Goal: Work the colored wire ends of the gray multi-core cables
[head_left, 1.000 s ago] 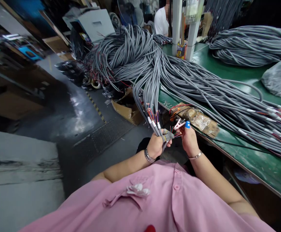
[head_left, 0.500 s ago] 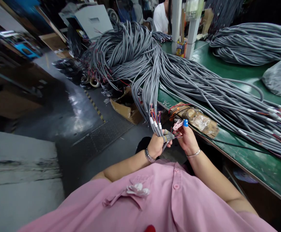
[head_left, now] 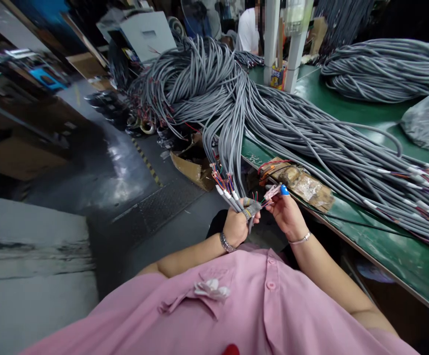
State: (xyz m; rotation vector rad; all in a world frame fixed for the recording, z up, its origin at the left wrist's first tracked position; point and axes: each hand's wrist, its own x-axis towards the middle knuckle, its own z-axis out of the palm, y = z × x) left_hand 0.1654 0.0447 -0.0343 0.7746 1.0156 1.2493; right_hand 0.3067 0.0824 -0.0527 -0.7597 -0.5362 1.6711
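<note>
Left hand (head_left: 236,228), grip closed round gray cables (head_left: 232,201), sits just off the desk (head_left: 402,268) edge; right hand (head_left: 288,215), grip clamped on pink tool (head_left: 272,192), is beside that edge, tool now close to thin wires (head_left: 266,203), probably workable from there

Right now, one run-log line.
left hand: gripping grey cables | right hand: holding pink clip-like tool near thin wire ends | rest: cable pile across green bench, cardboard box on floor
</note>
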